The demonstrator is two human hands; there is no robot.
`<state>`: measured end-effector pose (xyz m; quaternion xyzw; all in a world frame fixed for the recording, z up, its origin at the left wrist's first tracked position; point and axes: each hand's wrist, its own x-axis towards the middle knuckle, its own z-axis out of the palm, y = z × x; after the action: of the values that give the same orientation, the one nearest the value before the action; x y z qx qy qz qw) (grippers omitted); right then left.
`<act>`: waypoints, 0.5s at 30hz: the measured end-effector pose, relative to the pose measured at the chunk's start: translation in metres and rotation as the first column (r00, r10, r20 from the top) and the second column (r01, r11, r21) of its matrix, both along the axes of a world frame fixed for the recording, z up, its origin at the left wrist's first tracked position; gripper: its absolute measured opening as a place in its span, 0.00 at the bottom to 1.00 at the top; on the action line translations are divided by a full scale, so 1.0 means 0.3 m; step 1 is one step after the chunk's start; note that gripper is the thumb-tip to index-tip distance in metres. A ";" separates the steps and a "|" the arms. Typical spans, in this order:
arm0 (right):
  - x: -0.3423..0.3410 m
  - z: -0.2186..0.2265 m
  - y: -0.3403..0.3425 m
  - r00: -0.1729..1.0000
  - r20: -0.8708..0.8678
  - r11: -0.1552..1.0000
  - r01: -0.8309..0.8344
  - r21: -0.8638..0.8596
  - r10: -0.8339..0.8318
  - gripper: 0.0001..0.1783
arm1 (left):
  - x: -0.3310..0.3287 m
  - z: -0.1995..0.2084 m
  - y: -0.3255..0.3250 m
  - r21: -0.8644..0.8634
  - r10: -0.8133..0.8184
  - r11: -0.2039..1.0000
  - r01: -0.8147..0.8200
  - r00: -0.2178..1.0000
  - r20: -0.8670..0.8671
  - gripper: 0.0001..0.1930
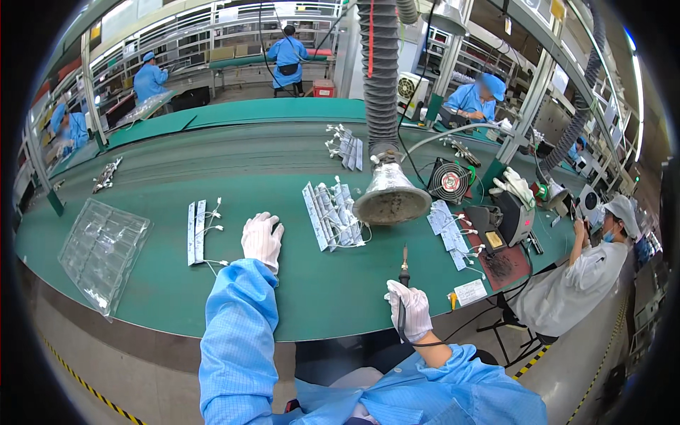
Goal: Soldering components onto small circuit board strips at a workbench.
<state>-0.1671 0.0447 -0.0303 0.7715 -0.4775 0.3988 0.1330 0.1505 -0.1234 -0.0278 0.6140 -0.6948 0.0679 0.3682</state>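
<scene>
White gloves cover both of my hands. My left hand rests on the green bench mat, its fingers lying on the surface with nothing seen in them. Just left of it are two narrow light-blue strip boards with white wires and connectors. My right hand is closed around a soldering iron, whose tip points up and away from me. Between and beyond my hands lies a cluster of similar strip boards with white leads. More wired boards lie to the right.
A fume hood hangs over the bench. At left lies a clear plastic tray. On the right are a fan, a soldering station, a reddish mat and a white label card. A co-worker sits at right.
</scene>
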 end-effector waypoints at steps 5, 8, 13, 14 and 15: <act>0.002 -0.017 -0.011 0.995 -0.009 0.993 0.098 -0.069 -0.099 0.20 | -0.009 0.000 0.011 0.018 0.003 1.000 -0.003 1.000 -0.015 0.11; -0.001 -0.027 -0.017 0.994 0.040 0.994 0.102 -0.028 -0.100 0.17 | -0.021 0.015 0.022 0.036 0.011 0.999 -0.010 1.000 -0.021 0.13; -0.013 -0.048 -0.006 0.996 0.072 0.990 0.040 0.134 -0.050 0.16 | -0.018 -0.005 0.027 0.016 0.033 0.999 -0.033 0.999 0.000 0.13; -0.016 -0.056 -0.005 0.987 0.140 0.976 0.044 0.215 -0.076 0.16 | -0.027 0.008 0.037 0.024 0.025 0.999 -0.025 1.000 -0.005 0.13; -0.001 -0.041 0.014 0.918 0.366 0.904 -0.024 0.426 -0.149 0.15 | -0.037 0.014 0.046 0.038 0.009 0.999 -0.009 1.000 -0.008 0.13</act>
<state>-0.1672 0.0490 -0.0426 0.6707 -0.5941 0.4270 -0.1219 0.1392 -0.1096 -0.0235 0.6244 -0.6917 0.0538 0.3589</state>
